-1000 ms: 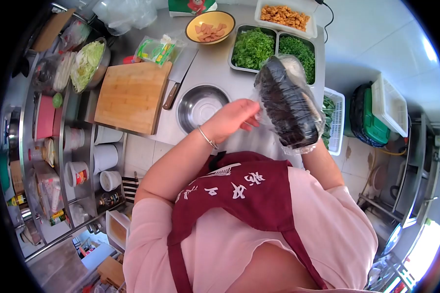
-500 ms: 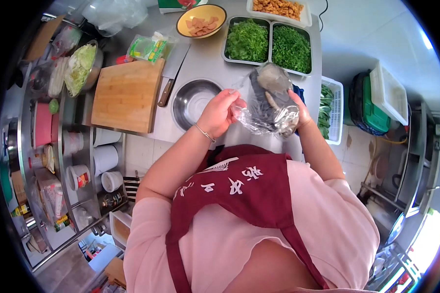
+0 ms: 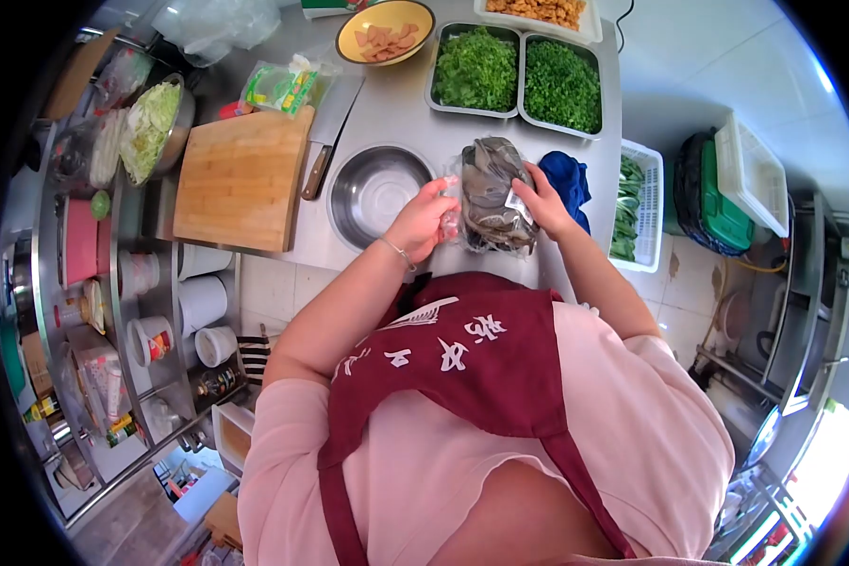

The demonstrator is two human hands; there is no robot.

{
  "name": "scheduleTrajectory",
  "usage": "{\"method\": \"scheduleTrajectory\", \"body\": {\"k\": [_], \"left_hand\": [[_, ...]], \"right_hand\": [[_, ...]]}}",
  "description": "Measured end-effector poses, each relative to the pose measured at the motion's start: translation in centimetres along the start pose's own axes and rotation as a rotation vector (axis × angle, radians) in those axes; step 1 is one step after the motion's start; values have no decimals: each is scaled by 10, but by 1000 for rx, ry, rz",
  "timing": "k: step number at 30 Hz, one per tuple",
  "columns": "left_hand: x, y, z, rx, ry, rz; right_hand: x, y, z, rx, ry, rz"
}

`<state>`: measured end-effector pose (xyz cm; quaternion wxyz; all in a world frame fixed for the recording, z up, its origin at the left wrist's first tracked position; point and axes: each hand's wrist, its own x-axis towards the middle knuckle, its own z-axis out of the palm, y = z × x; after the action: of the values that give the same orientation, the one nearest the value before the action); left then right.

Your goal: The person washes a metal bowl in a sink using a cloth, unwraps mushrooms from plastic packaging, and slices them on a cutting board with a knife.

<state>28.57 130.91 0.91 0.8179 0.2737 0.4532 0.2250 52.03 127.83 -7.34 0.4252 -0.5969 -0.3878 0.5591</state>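
A clear plastic-wrapped pack of grey-brown mushrooms (image 3: pixel 492 179), apparently oyster mushrooms, is between my hands above the front edge of the steel table. My right hand (image 3: pixel 549 206) grips its right side, beside a small white label. My left hand (image 3: pixel 423 219) is closed in a pinch on loose plastic wrap (image 3: pixel 450 209) at the pack's left side. Just left of that hand, a steel bowl (image 3: pixel 373 200) sits on the table with nothing visible inside. A blue cloth (image 3: pixel 566 184) lies to the right of the pack.
A wooden cutting board (image 3: pixel 241 179) and a knife (image 3: pixel 318 173) lie left of the bowl. Behind are trays of chopped greens (image 3: pixel 476 71) and a yellow bowl (image 3: pixel 349 36) with pink slices. A white basket (image 3: pixel 647 212) of leafy vegetables stands beyond the table's right edge.
The pack has turned over and moved slightly left, now showing its darker, labelled side. My right hand has shifted left with it, uncovering the blue cloth.
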Motion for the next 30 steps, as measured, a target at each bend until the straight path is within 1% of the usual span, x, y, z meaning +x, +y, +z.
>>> {"method": "scheduleTrajectory", "body": {"k": [2,3,5,6,7,8,9,12,14,15,17,18,20,24,26,28,30], "left_hand": [[5,-11,-7,-28,25,-10],[8,-18,-13,-29,25,-14],[9,-26,-20,74,-5,-81],[6,-27,-19,72,-4,-84],[2,-30,-18,120,19,-131],[-1,-30,-17,168,41,-178],[-2,-32,-18,168,42,-180],[7,-46,-33,252,24,-239],[13,-51,-45,245,-138,-187],[12,-53,-42,241,-139,-191],[5,-55,-32,225,30,-159],[0,-56,-28,223,29,-163],[-9,-59,-22,82,71,-210],[-3,-73,-33,167,56,-211],[7,-77,-47,241,-26,-299],[12,-84,-53,221,-43,-312],[8,-82,-46,204,-62,-324]], "right_hand": [[8,10,3,-100,88,-79],[10,14,1,-100,89,-75],[12,19,1,-245,152,-137],[13,17,1,-263,152,-153],[12,17,0,-262,150,-150],[9,8,1,-347,150,-179],[6,2,2,-432,151,-208],[5,-2,5,-469,139,-209],[4,-4,8,-489,150,-197],[3,-4,10,-509,162,-188],[2,-5,14,-530,185,-181],[1,-6,17,-550,211,-184],[1,-7,21,-568,230,-182],[1,-8,23,-566,246,-141],[5,-8,23,-545,260,-100],[8,-10,20,-530,251,-67],[7,-15,21,-515,248,-22]]}}
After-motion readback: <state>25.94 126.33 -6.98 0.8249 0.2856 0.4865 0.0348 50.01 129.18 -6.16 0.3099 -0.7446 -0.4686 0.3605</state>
